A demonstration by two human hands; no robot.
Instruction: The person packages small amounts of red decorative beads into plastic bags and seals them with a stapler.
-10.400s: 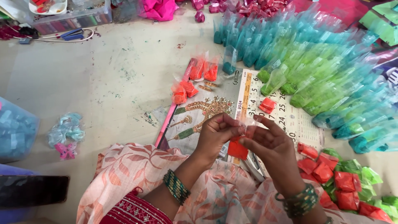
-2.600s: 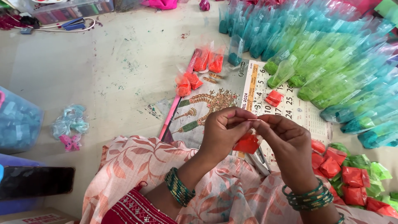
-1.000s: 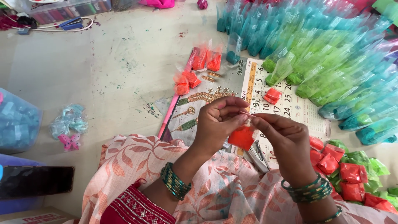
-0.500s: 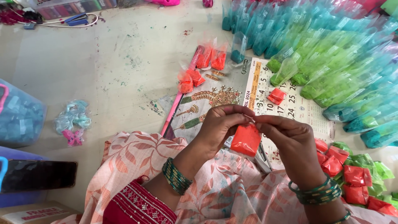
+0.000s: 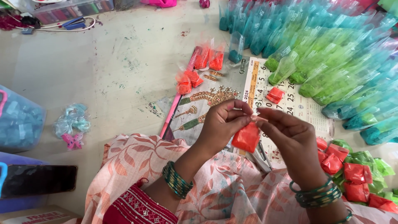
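My left hand and my right hand meet in front of me over my lap. Together they pinch the top edge of a small clear packet of orange powder, which hangs below my fingers. Green bangles sit on both wrists. Under my hands lies a printed calendar sheet with jewellery pictures. One sealed orange packet rests on that sheet, and several more orange packets lie beyond it.
Rows of green and teal powder packets fill the far right. A heap of sealed red and green packets lies at my right. A blue plastic bag, a dark phone and hair clips sit at left on the floor.
My hands have stayed together on the orange packet and lowered it slightly. The view has shifted a little. Ten seconds ago the packet was lower, mostly hidden by my fingers.
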